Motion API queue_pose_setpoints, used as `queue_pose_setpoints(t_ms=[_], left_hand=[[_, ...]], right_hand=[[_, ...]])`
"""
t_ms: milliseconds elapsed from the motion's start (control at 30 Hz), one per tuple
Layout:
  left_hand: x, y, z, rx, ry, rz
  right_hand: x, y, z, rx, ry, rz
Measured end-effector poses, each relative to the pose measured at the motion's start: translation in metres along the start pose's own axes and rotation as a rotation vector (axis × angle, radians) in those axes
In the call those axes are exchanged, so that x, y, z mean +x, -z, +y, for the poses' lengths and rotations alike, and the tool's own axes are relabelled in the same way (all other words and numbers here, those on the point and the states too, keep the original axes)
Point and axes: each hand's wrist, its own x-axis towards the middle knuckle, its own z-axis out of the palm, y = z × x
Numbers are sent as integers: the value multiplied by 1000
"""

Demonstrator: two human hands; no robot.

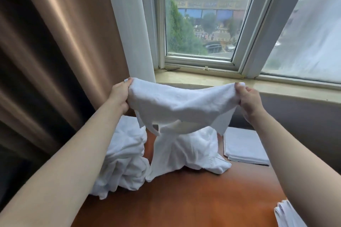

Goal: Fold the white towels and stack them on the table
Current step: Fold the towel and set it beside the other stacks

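Observation:
A white towel (177, 103) hangs stretched in the air above the table. My left hand (120, 96) grips its left top corner and my right hand (249, 99) pinches its right top corner. Its lower edge droops toward a crumpled heap of white towels (125, 156) on the brown wooden table (184, 199). More loose towel cloth (188, 151) lies under the held one. A folded white towel (243, 145) lies flat at the table's far right. Another folded stack (286, 215) shows at the lower right, partly hidden by my right forearm.
Brown curtains (46, 51) hang close on the left, with a white sheer curtain (132, 24) beside them. A window (203, 14) and its stone sill (221, 81) lie behind the table. A grey wall runs below the sill.

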Motion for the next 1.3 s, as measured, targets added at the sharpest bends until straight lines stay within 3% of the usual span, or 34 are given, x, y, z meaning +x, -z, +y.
queue_pose_setpoints(t_ms=[167,233,333,400,467,533,633,733,867,967,1033,1133,1300], left_hand=[[-7,-2,74,289,148,-103],[-11,-2,96,203,122,-149],[-15,6,118,-107,9,-227],[-21,10,111,-15,4,-309],[-19,12,94,189,-20,-246],[-16,14,85,230,-62,-123],[-13,21,86,15,-84,-170],[-14,20,76,-143,-65,-288],[-11,18,57,190,-57,-80],[-4,19,64,117,-34,-19],[0,22,66,99,-18,-26],[2,27,63,305,-66,35],[7,30,72,356,-94,106]], right_hand=[[13,-8,-80,-99,-98,69],[11,-6,-110,-2,-91,22],[5,7,-140,269,-47,-115],[0,12,-137,246,-117,-140],[-4,12,-124,97,-185,-129],[-6,14,-119,51,-216,-113],[-13,19,-128,291,-244,-100],[-24,15,-107,160,-330,-191],[-37,2,-95,162,-486,-222],[-28,8,-106,412,-352,-126],[-28,10,-102,301,-281,-140],[-32,8,-89,-40,-306,-157],[-27,9,-92,47,-165,54]])
